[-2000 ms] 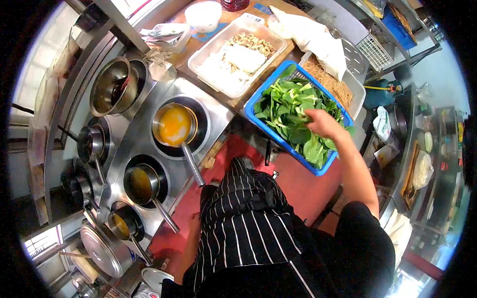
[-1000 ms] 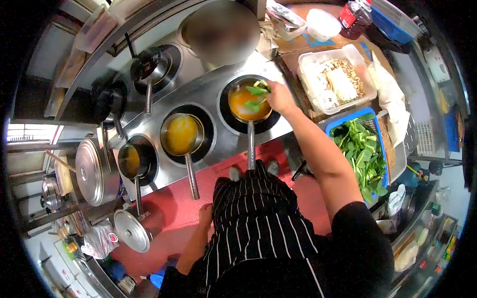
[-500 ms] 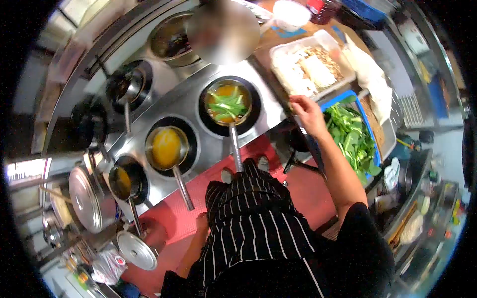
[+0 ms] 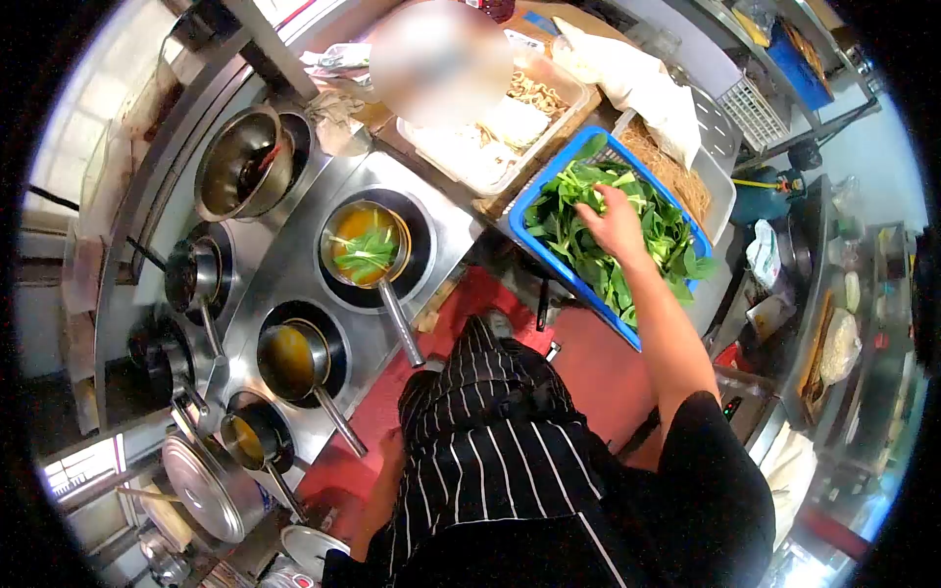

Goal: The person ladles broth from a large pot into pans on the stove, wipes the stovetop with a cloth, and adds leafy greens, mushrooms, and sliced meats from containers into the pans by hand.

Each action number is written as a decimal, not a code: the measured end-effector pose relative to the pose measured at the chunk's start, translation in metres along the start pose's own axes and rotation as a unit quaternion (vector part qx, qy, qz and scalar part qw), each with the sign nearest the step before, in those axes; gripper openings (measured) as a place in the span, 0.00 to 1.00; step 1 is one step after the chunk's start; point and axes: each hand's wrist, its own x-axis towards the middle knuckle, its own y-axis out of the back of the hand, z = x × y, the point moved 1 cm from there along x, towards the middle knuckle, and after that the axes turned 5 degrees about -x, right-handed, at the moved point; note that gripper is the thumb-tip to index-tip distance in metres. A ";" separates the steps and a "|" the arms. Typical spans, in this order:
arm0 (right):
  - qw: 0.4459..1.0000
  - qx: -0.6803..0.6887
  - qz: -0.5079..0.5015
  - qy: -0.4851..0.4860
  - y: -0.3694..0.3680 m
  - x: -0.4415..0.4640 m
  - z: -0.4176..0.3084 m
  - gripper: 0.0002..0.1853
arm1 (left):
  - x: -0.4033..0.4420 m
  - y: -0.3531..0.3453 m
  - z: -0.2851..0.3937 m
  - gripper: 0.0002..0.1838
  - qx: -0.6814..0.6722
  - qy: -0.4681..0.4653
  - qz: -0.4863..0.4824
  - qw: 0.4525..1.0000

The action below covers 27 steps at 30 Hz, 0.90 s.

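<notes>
My right hand (image 4: 615,223) reaches into a blue plastic basket (image 4: 523,226) heaped with leafy greens (image 4: 573,240). Its thumb and fingers close around some leaves near the basket's middle, and the fingertips are partly hidden among them. At my side, by the striped apron (image 4: 490,446), hangs my left hand (image 4: 391,449); its fingers are too hidden to read. On the steel stove, the nearest long-handled pan (image 4: 390,284) contains orange-yellow broth with cut greens (image 4: 365,257) floating on it.
Two more pans, one in the middle (image 4: 319,390) and one at lower left (image 4: 270,465), contain yellowish liquid. Their handles stick out past the stove edge. Behind the basket are a white tub (image 4: 480,184) of pale food and noodles (image 4: 676,176). A lidded pot (image 4: 208,490) stands left.
My right hand has moved from the white tub's edge into the greens in the blue basket. The view has turned to the right. My left hand stays low at my side.
</notes>
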 end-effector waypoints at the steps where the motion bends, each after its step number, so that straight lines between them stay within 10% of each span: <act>1: 0.997 -0.066 -0.018 -0.020 -0.008 0.004 -0.015 0.36 | 0.001 0.004 0.005 0.17 -0.077 -0.017 -0.048 0.996; 6: 0.977 -0.176 -0.106 -0.062 -0.027 0.026 -0.029 0.38 | 0.012 -0.013 0.015 0.16 -0.062 -0.044 -0.066 0.995; 12: 0.990 0.105 -0.048 -0.082 0.001 0.039 0.044 0.20 | 0.011 -0.027 0.003 0.17 -0.120 -0.003 -0.076 0.990; 17: 0.875 0.440 -0.048 -0.196 0.055 0.025 0.058 0.08 | 0.010 -0.023 -0.008 0.19 0.107 -0.108 -0.023 0.988; 27: 0.904 0.381 -0.068 -0.182 0.003 -0.008 0.047 0.14 | 0.013 -0.021 -0.019 0.16 -0.048 -0.077 -0.056 0.994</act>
